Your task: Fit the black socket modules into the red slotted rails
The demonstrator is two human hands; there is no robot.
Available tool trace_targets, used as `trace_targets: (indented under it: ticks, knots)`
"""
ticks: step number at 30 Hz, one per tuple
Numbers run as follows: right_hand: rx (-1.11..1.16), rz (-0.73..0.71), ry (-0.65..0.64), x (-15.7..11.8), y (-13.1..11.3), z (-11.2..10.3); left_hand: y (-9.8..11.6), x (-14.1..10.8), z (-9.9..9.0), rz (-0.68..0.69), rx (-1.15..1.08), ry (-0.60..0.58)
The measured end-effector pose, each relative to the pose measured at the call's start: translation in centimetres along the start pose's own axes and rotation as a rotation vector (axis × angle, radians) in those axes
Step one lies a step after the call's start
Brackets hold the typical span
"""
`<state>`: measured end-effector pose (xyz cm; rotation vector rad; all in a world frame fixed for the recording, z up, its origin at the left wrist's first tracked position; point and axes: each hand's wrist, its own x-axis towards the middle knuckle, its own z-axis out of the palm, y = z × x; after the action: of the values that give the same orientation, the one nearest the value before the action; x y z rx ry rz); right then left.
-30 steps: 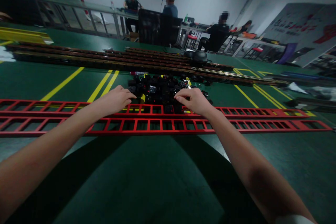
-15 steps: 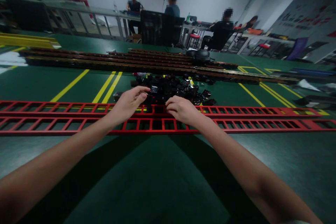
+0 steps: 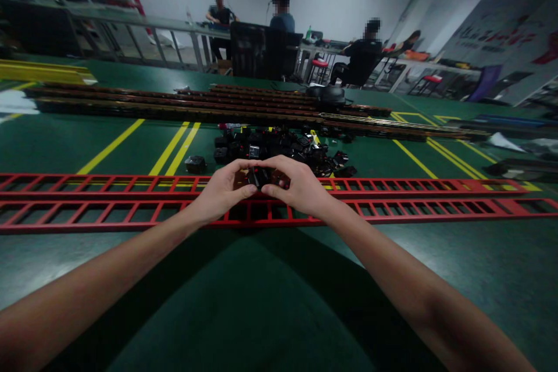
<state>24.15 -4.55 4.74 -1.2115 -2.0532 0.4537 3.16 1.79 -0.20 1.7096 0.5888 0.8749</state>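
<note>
- While they run side by side across the green surface point(image 3: 174, 308), the red racks point(image 3: 131, 226) lie between you and the pile, perhaps kept close so small parts stay within reach
- Left of the pile, a loose block point(image 3: 195, 164) sits apart, near the far rack; you may have set it aside, though nothing shows why
- Your left hand point(image 3: 222, 190) grips the black part point(image 3: 258, 176), fingers over its far side and thumb at the near side
- That part is between your hands, above the racks, probably pinched from both sides to steady it
- Beyond it, the pile point(image 3: 281, 142) spreads in a loose heap, with no readable label
- Your right hand point(image 3: 300, 185) has fingers and thumb curled on the part's right; whether they hold a second piece, you cannot tell
- Far right, the board point(image 3: 501, 40) bears dark and red writing, too blurred to read
</note>
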Motion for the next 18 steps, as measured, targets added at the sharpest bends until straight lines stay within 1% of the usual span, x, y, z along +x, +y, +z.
trace_targets:
  ticks: [3, 5, 8, 11, 13, 14, 16, 18]
  knots:
    - [0.037, 0.118, 0.017, -0.1, -0.7, 0.4, 0.5, -0.4, 0.4, 0.127, 0.277, 0.091]
    - [0.093, 0.185, 0.016, -0.1, -1.2, 0.7, 1.1, -0.8, 0.7, 0.237, 0.498, 0.122]
    - [0.201, 0.21, -0.022, 0.0, -2.0, 1.0, 2.4, -1.3, 0.9, 0.384, 0.714, 0.068]
    - [0.224, 0.198, -0.015, 0.1, -2.1, 0.7, 3.6, -1.2, 0.6, 0.45, 0.829, 0.001]
    - [0.184, 0.196, 0.066, 0.2, -1.4, 0.3, 4.0, -0.6, -0.3, 0.442, 0.906, -0.009]
    - [0.161, 0.199, 0.118, 0.3, -0.9, 0.1, 4.1, -0.2, -1.0, 0.415, 0.95, 0.002]
    - [0.12, 0.206, 0.211, 0.4, 0.2, -0.2, 3.9, 0.7, -3.2, 0.312, 1.05, 0.048]
    - [0.083, 0.208, 0.256, 0.3, 1.2, -0.1, 3.1, 1.4, -5.8, 0.186, 1.158, 0.082]
